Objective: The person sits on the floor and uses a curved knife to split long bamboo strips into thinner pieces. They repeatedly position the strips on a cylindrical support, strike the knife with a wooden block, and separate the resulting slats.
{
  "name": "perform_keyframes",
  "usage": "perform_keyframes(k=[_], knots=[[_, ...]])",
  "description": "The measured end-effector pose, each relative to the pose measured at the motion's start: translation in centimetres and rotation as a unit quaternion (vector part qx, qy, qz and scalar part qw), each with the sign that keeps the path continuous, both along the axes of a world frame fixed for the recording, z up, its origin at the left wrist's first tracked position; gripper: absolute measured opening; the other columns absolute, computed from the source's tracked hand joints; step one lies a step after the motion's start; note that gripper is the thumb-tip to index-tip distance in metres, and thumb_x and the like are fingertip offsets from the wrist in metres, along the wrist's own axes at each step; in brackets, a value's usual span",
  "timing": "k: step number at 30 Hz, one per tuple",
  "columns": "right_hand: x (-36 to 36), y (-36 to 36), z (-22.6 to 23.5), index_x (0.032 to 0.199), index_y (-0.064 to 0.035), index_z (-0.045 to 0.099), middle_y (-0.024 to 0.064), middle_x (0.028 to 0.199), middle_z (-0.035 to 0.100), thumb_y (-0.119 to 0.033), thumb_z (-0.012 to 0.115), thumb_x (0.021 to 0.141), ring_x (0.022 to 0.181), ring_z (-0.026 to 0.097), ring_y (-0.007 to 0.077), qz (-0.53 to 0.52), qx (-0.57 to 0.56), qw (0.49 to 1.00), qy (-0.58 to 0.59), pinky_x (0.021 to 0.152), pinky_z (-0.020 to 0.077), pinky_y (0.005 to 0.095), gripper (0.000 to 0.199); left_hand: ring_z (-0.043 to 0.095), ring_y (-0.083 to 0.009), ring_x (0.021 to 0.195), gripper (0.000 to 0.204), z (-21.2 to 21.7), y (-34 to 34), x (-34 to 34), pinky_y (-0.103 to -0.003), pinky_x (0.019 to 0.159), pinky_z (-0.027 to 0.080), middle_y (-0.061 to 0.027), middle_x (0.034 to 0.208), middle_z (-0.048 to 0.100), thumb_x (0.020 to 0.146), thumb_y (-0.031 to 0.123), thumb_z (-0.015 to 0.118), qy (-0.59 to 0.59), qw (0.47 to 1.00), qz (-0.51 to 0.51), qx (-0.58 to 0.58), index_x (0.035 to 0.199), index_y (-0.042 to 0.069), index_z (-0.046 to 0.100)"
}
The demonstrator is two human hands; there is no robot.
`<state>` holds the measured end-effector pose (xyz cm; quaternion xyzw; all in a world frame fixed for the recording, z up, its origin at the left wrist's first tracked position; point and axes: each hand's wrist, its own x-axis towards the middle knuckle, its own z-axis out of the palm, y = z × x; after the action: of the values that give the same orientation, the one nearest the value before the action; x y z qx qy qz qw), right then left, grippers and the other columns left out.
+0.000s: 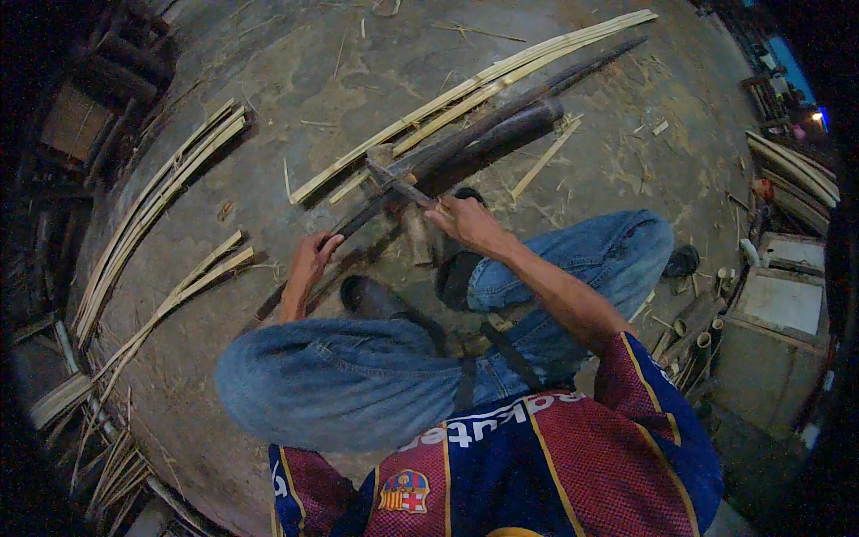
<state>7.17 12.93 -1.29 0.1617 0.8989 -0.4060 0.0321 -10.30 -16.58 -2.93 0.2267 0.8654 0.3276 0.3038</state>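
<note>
A long dark strip [361, 217], which looks like split bamboo, slants from beside my left knee up to the far right. My left hand [310, 261] is closed around its lower part. My right hand [471, 224] grips a knife [400, 184], whose dark blade lies across the strip beyond my left hand. Whether the edge bites into the strip I cannot tell. Under and beside the strip lies a thick dark round pole [501, 140]. A short pale-brown stump [417, 234] stands just below the blade, between my feet.
Pale split strips lie in bundles beyond the pole [465, 94] and at the left [165, 201]. More strips [192, 285] lie near my left knee. A worn box [778, 300] and cut bamboo tubes [693, 336] stand at the right. Shavings litter the concrete floor [268, 54].
</note>
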Motion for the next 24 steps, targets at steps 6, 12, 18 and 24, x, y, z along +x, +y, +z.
perform_keyframes(k=[6, 12, 18, 24], knots=[[0.1, 4.6, 2.4, 0.103, -0.0013, 0.061, 0.0229, 0.072, 0.064, -0.045, 0.058, 0.090, 0.072, 0.062, 0.0446, 0.034, 0.069, 0.996, 0.040, 0.063, 0.0462, 0.0511, 0.046, 0.056, -0.0296, 0.062, 0.029, -0.1, -5.0, 2.2, -0.041, 0.058, 0.041, -0.0125, 0.071, 0.061, 0.090, 0.032, 0.062, 0.185, 0.981, -0.014, -0.058, 0.081, 0.004, 0.062], [2.1, 17.4, 0.3, 0.107, -0.0031, 0.062, 0.0238, 0.095, 0.065, -0.053, 0.056, 0.088, 0.090, 0.064, 0.0387, -0.135, 0.191, 0.972, -0.037, 0.076, 0.0498, 0.0464, 0.054, 0.056, -0.0259, 0.064, 0.023, -3.2, -12.4, 2.6, -0.041, 0.058, 0.040, -0.0132, 0.069, 0.059, 0.091, 0.029, 0.062, 0.275, 0.961, -0.019, -0.011, 0.089, 0.005, 0.062], [0.9, 20.4, 1.8, 0.101, -0.0034, 0.063, 0.0226, 0.092, 0.065, -0.050, 0.056, 0.089, 0.087, 0.063, 0.0394, -0.035, 0.199, 0.976, -0.078, 0.073, 0.0491, 0.0480, 0.048, 0.063, -0.0331, 0.087, 0.038, 5.2, -18.2, 5.5, -0.044, 0.076, 0.047, -0.0168, 0.092, 0.066, 0.083, 0.041, 0.070, 0.061, 0.968, 0.096, -0.225, 0.101, 0.008, 0.063], [0.5, 13.3, 0.6, 0.090, -0.0040, 0.064, 0.0216, 0.079, 0.065, -0.054, 0.055, 0.088, 0.076, 0.063, 0.0422, 0.032, 0.228, 0.972, -0.038, 0.068, 0.0505, 0.0500, 0.051, 0.062, -0.0329, 0.093, 0.047, 8.0, -22.1, 6.7, -0.042, 0.082, 0.048, -0.0167, 0.100, 0.065, 0.081, 0.044, 0.071, 0.078, 0.953, 0.102, -0.273, 0.110, 0.008, 0.062]])
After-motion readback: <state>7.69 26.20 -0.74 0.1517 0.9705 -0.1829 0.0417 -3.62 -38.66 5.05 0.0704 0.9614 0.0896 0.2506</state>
